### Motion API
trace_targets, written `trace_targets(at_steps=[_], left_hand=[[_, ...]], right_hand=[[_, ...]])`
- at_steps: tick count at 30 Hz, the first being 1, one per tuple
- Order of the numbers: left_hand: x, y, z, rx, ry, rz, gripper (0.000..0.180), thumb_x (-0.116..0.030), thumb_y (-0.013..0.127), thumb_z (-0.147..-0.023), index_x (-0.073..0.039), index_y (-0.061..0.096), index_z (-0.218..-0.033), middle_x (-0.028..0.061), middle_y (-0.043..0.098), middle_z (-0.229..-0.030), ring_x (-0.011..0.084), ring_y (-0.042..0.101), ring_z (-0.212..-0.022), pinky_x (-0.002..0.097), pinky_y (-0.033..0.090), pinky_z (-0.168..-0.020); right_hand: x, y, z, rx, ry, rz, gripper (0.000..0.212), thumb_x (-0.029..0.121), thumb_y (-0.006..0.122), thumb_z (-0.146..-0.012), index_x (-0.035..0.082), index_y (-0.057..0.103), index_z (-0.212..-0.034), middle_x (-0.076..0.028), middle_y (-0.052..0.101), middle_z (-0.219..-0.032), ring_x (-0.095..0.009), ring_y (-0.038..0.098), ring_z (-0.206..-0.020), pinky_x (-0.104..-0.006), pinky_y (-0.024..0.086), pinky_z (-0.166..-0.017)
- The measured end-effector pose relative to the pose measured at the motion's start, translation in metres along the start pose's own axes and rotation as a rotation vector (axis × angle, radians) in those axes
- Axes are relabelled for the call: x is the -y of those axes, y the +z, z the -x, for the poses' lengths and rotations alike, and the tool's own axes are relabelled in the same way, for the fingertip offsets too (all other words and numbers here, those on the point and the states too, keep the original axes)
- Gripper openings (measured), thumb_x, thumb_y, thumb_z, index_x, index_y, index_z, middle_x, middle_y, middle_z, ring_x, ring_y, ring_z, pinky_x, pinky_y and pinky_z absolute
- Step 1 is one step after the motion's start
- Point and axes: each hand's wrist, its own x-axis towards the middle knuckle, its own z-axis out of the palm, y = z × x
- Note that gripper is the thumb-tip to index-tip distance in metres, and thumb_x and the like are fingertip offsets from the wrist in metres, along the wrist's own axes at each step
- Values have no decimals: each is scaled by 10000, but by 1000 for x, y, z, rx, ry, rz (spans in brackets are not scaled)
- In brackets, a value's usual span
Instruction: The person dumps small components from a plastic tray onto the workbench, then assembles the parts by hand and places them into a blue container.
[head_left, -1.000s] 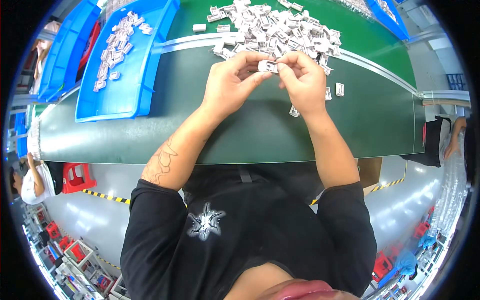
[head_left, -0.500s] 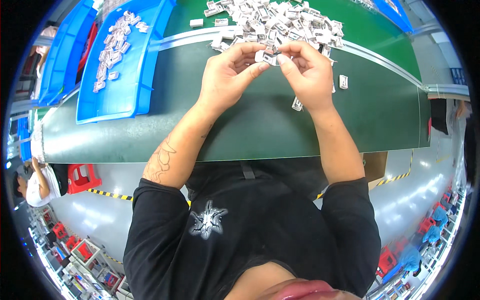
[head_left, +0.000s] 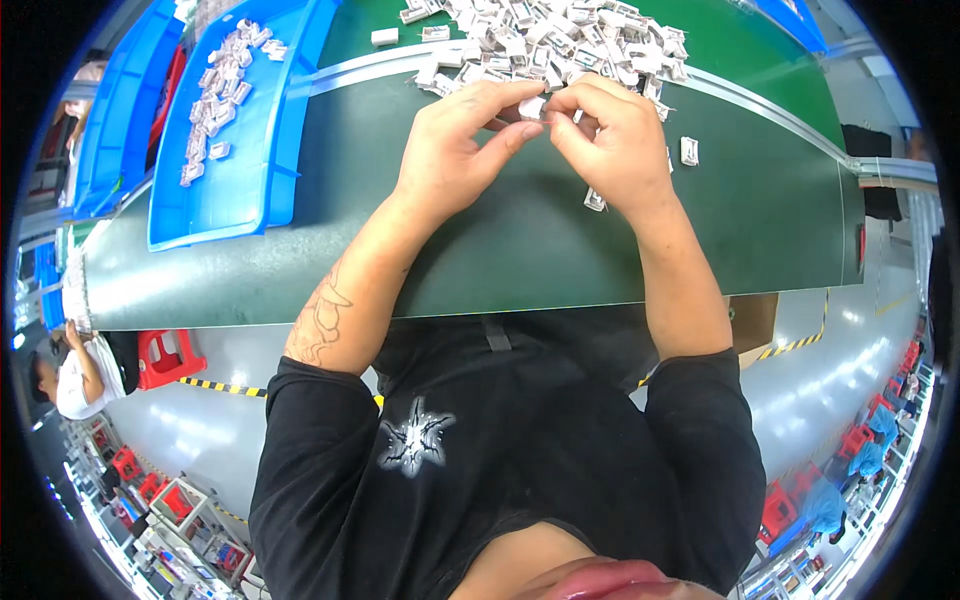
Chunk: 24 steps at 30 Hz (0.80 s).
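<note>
The tray (head_left: 238,195) looks glossy plastic, the piled parts (head_left: 556,42) plastic, the rail (head_left: 365,71) metal, the shirt (head_left: 560,430) matt cloth.

White parts (head_left: 515,47), blue tray (head_left: 235,205), green table (head_left: 520,260)

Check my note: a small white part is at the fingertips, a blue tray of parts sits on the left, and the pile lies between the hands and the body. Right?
Not quite: the head view shows the pile beyond the left hand and right hand. The white part and blue tray are as you say.
</note>
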Motion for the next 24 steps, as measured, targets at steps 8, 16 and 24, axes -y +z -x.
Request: trace_targets(at_steps=[8, 16, 24], left_hand=[[1, -3, -1, 99, -3, -85, 370, -56, 707, -923, -40, 672, -1291, 111, 701, -987, 204, 662, -834, 311, 547, -780], [9, -2, 0, 85, -18, -80, 342, -124, 595, -997, -31, 630, -1325, 135, 675, -944, 285, 654, -848, 364, 525, -781], [-2, -6, 1, 140, -335, 334, 288, -128, 550, -1031, -16, 656, -1275, 76, 701, -1031, 152, 647, -899, 307, 525, -816]], right_hand=[[1, -4, 0, 46, -25, 48, 63, 128, 676, -842, 66, 674, -850, -79, 654, -828, -300, 642, -723, -387, 501, -619], [-4, 2, 0, 35, -57, 118, 145, 225, 685, -916, 88, 641, -902, -78, 648, -837, -315, 658, -768, -417, 517, -650], [0, 3, 1, -158, 16, -45, 273, 296, 771, -895, 70, 621, -859, -75, 620, -712, -241, 628, -610, -354, 495, -564]])
